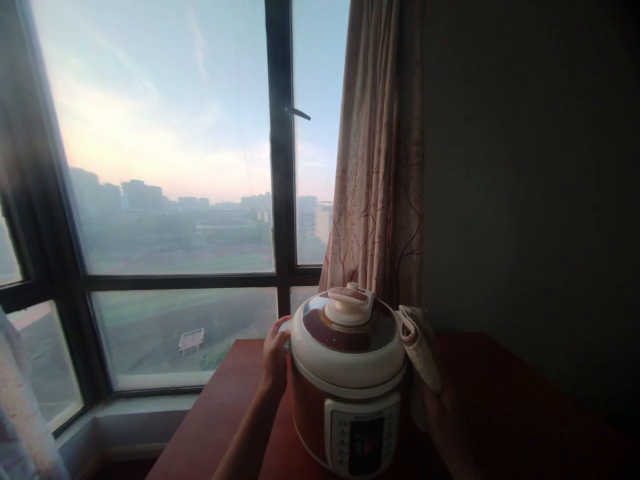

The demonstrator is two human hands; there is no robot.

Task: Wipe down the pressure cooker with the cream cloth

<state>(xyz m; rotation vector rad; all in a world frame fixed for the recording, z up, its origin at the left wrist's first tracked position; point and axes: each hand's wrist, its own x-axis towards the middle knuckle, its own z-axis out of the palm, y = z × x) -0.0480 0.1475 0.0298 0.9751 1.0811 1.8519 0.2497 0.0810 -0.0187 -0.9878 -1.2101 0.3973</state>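
Note:
An electric pressure cooker (pixel 345 373) with a cream lid, brown body and front control panel stands upright on a reddish-brown table (pixel 225 387). On top of its lid sits a cream and brown knob handle (pixel 349 305). My left hand (pixel 276 350) is wrapped round the cooker's left side handle. At the right side, my right hand (pixel 434 393) holds a folded light cloth (pixel 420 347) against the cooker. Shadow and the cloth hide most of the right fingers and the right side handle.
Behind the table rise a large window (pixel 175 283) with dark frames and a patterned curtain (pixel 370 167). A dark wall (pixel 515 187) stands to the right. Another pale curtain (pixel 23 400) hangs at the lower left. The table's left edge runs beside the window sill (pixel 145 407).

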